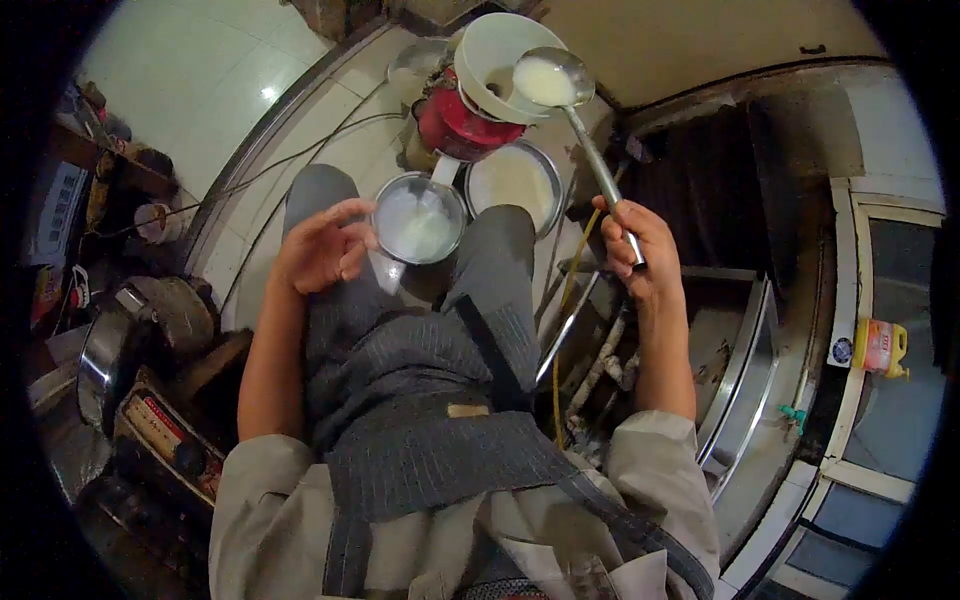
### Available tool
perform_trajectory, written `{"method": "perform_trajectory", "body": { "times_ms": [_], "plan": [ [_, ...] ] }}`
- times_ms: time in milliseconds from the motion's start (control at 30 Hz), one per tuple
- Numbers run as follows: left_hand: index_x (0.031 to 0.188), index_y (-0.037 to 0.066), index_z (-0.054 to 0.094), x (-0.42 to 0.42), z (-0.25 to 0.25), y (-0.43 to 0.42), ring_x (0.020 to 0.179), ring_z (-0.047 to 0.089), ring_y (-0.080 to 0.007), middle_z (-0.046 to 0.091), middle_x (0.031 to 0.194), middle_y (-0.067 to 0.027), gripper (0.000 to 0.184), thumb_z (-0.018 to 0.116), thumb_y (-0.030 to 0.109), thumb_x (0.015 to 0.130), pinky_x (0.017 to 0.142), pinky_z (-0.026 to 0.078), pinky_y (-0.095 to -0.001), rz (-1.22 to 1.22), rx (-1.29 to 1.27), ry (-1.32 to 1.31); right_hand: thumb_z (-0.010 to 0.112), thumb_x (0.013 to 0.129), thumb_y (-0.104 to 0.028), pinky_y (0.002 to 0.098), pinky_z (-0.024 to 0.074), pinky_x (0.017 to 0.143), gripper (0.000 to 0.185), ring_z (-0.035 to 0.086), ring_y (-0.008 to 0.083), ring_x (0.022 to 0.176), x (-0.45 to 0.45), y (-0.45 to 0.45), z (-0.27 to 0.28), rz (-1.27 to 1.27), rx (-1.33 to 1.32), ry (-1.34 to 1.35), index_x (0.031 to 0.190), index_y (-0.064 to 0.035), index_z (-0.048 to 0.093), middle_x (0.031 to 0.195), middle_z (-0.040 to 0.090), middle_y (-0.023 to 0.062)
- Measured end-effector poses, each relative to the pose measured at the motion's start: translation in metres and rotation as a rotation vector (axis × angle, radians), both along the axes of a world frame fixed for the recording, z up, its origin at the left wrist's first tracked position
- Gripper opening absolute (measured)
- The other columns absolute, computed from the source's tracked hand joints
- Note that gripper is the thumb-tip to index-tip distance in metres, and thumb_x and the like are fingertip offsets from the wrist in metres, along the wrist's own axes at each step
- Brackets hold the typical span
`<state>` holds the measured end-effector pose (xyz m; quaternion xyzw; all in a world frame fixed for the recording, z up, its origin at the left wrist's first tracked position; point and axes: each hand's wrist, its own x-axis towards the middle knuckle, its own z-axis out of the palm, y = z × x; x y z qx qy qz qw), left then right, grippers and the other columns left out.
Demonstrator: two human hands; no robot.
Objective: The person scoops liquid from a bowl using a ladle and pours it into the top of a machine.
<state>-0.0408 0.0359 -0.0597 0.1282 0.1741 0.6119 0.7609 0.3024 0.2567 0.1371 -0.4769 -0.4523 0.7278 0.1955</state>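
Note:
My right hand [640,240] is closed round the handle of a metal ladle [596,165]. White liquid [543,82] fills the ladle's bowl, which is over the right side of a pale funnel-shaped hopper [478,60] on a red machine [460,125]. Below the machine's spout [446,170], a metal pot [420,218] holds whitish, frothy liquid. My left hand [330,245] is at the left rim of this pot, fingers curled and apart, with nothing seen in them. A larger metal basin [515,184] of cream-coloured contents stands right of the pot, beside my knee.
Cables [300,152] run over the tiled floor at the left. Metal pots [110,350] and clutter line the left side. At the right are a metal-edged sink-like box [735,370], a yellow hose [557,385] and a yellow bottle [880,347].

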Motion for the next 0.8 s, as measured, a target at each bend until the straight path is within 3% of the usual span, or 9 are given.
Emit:
{"method": "perform_trajectory", "body": {
  "times_ms": [67, 367, 433, 500, 600, 800],
  "plan": [
    [0.137, 0.004, 0.045, 0.0005, 0.0020, -0.0013, 0.063, 0.053, -0.0169, 0.062, 0.103, -0.0196, 0.052, 0.048, 0.038, 0.098, 0.058, 0.049, -0.0324, 0.002, -0.018, 0.004, 0.052, 0.099, -0.020, 0.0187, 0.0310, 0.033, 0.034, 0.040, 0.0025, 0.042, 0.0015, 0.0009, -0.0039, -0.005, 0.009, -0.010, 0.120, 0.0073, 0.053, 0.069, 0.053, 0.0013],
    [0.138, 0.005, 0.044, -0.0005, 0.0044, -0.0010, 0.065, 0.053, -0.0168, 0.062, 0.103, -0.0186, 0.052, 0.049, 0.038, 0.097, 0.057, 0.046, -0.0314, -0.005, -0.019, 0.035, 0.054, 0.098, -0.021, 0.0188, 0.0306, 0.032, 0.035, 0.040, 0.0030, 0.041, -0.0026, -0.0002, -0.0008, -0.021, 0.047, -0.036, 0.118, 0.0077, 0.054, 0.069, 0.053, 0.0018],
    [0.138, 0.005, 0.044, 0.0003, 0.0046, -0.0012, 0.065, 0.053, -0.0169, 0.062, 0.103, -0.0187, 0.052, 0.049, 0.038, 0.097, 0.057, 0.046, -0.0311, -0.005, -0.015, 0.019, 0.056, 0.097, -0.020, 0.0214, 0.0344, 0.034, 0.029, 0.043, 0.0048, 0.041, -0.0028, -0.0004, -0.0005, -0.013, 0.050, -0.019, 0.111, 0.0051, 0.055, 0.067, 0.056, 0.0018],
    [0.138, 0.005, 0.043, 0.0015, 0.0023, -0.0015, 0.059, 0.054, -0.0172, 0.063, 0.104, -0.0214, 0.053, 0.049, 0.039, 0.098, 0.054, 0.050, -0.0316, 0.029, -0.056, -0.018, 0.056, 0.097, -0.020, 0.0215, 0.0343, 0.034, 0.028, 0.043, 0.0047, 0.041, -0.0020, 0.0012, -0.0015, -0.010, 0.042, -0.021, 0.110, 0.0047, 0.055, 0.067, 0.056, 0.0017],
    [0.138, 0.004, 0.043, -0.0003, 0.0037, -0.0016, 0.066, 0.055, -0.0178, 0.062, 0.105, -0.0201, 0.054, 0.049, 0.038, 0.097, 0.059, 0.049, -0.0323, -0.005, 0.009, -0.011, 0.056, 0.097, -0.020, 0.0215, 0.0339, 0.035, 0.027, 0.043, 0.0044, 0.042, -0.0012, 0.0014, -0.0020, -0.011, 0.036, -0.033, 0.110, 0.0037, 0.056, 0.067, 0.055, 0.0012],
    [0.139, 0.004, 0.043, -0.0006, 0.0017, -0.0014, 0.065, 0.056, -0.0187, 0.062, 0.106, -0.0202, 0.054, 0.049, 0.038, 0.097, 0.060, 0.051, -0.0340, -0.007, -0.010, -0.035, 0.056, 0.097, -0.019, 0.0212, 0.0331, 0.035, 0.025, 0.043, 0.0043, 0.043, -0.0036, 0.0001, 0.0013, -0.020, 0.038, -0.059, 0.110, 0.0018, 0.057, 0.067, 0.055, 0.0005]
  ]
}}
